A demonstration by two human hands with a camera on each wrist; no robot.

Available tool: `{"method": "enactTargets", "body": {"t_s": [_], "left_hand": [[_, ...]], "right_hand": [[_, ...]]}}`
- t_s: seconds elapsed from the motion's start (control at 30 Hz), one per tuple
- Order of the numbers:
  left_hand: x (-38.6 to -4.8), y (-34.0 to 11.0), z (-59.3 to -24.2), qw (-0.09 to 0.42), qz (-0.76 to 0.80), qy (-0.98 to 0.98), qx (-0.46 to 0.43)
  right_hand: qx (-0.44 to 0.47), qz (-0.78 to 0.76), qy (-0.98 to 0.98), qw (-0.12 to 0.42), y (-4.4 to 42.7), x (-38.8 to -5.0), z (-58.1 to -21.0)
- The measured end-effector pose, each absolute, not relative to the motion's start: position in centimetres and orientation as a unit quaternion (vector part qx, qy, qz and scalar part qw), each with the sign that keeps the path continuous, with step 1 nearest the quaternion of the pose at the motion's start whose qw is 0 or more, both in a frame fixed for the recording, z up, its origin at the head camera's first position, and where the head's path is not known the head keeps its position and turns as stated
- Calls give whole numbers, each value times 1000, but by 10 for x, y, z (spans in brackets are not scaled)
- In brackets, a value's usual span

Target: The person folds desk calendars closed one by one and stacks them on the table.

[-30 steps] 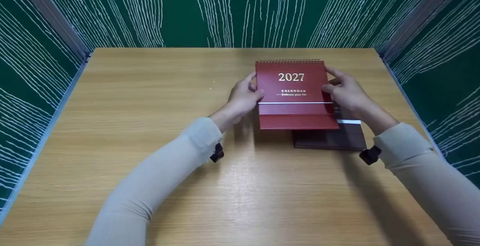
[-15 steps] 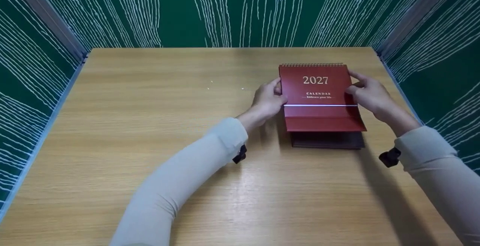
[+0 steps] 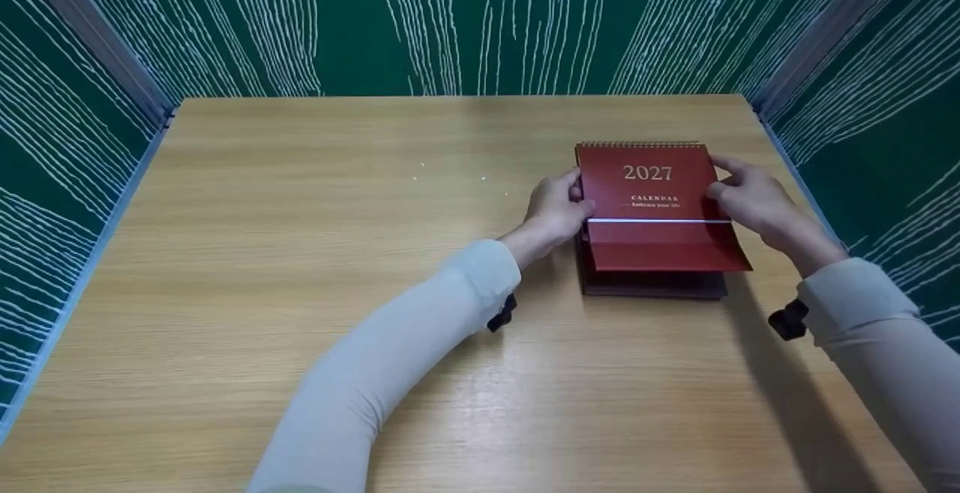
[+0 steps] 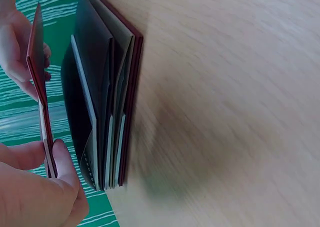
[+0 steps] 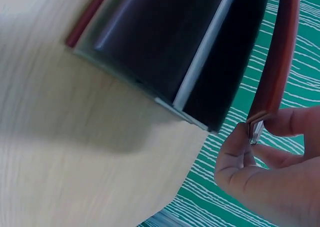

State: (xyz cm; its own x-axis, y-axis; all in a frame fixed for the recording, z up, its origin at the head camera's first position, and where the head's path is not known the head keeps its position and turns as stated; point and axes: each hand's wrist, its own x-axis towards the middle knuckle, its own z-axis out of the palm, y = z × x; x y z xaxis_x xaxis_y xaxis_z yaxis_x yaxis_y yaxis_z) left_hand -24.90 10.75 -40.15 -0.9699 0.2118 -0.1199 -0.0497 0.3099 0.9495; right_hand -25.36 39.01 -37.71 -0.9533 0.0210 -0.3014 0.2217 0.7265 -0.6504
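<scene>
A red 2027 desk calendar [image 3: 649, 185] with a wire-bound top edge is held flat between both hands. My left hand [image 3: 556, 208] pinches its left edge, thumb on the cover. At the opposite edge, my right hand [image 3: 756, 204] pinches it the same way. Below it lies a stack of calendars, with a dark brown calendar [image 4: 92, 52] uppermost and a dark red calendar [image 4: 134, 82] at the bottom. Both wrist views show a gap between the held red calendar [image 5: 275, 62] and the stack. From the head view, the held calendar hides most of the stack.
The stack rests on a wooden table [image 3: 337, 253], toward its right side. Several tiny white specks [image 3: 422, 164] dot the tabletop left of the hands. Green walls [image 3: 352, 28] with white wavy lines stand along the back and sides.
Both hands have carried the red calendar rightward and slightly toward the person, from partly left of the stack to over it. It now sits lower, closer to the stack.
</scene>
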Motion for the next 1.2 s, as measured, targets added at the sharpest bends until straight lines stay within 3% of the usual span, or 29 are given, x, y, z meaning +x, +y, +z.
{"method": "enactTargets", "body": {"t_s": [0.7, 1.2], "left_hand": [[-244, 117, -420, 137, 534, 833, 45], [-249, 115, -422, 107, 504, 855, 61]], "right_hand": [[82, -333, 923, 173, 398, -247, -400], [39, -272, 954, 119, 386, -251, -406]]}}
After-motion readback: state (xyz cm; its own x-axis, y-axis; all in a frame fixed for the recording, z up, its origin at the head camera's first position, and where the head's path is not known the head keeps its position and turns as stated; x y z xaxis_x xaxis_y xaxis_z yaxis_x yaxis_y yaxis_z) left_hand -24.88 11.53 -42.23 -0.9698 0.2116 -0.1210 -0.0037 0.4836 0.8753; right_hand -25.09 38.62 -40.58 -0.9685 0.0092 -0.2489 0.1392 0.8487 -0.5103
